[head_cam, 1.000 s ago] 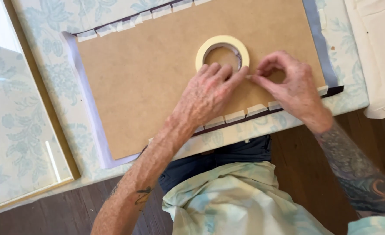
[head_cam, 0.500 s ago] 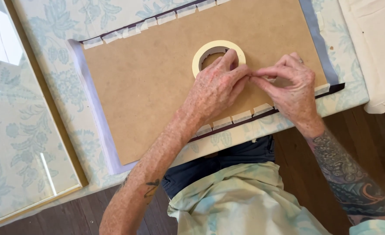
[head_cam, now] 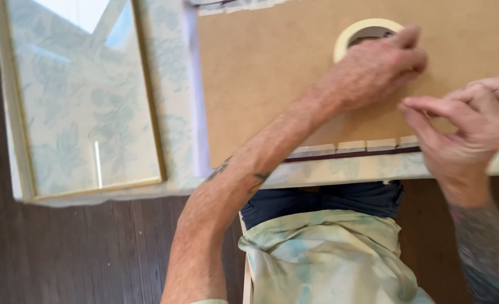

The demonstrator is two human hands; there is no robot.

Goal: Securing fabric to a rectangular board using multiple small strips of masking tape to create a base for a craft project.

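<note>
A pale roll of masking tape (head_cam: 346, 39) lies on a brown backing board (head_cam: 260, 73). My left hand (head_cam: 382, 67) lies over the roll's near side, fingers curled on it. Just to its right and nearer me, my right hand (head_cam: 466, 121) has thumb and forefinger pinched together, apparently on a small bit of tape that is blurred. Short strips of tape (head_cam: 367, 145) line the board's near edge over a dark border.
A gold frame with glass (head_cam: 86, 101) lies at the left on the floral cloth (head_cam: 173, 84) that covers the table. Dark wooden floor (head_cam: 91, 247) shows below the table's near edge. My lap is close under the edge.
My right hand has pulled away from the left hand, toward me and to the right. The left hand stays on the roll. The view has shifted, so everything sits further right.
</note>
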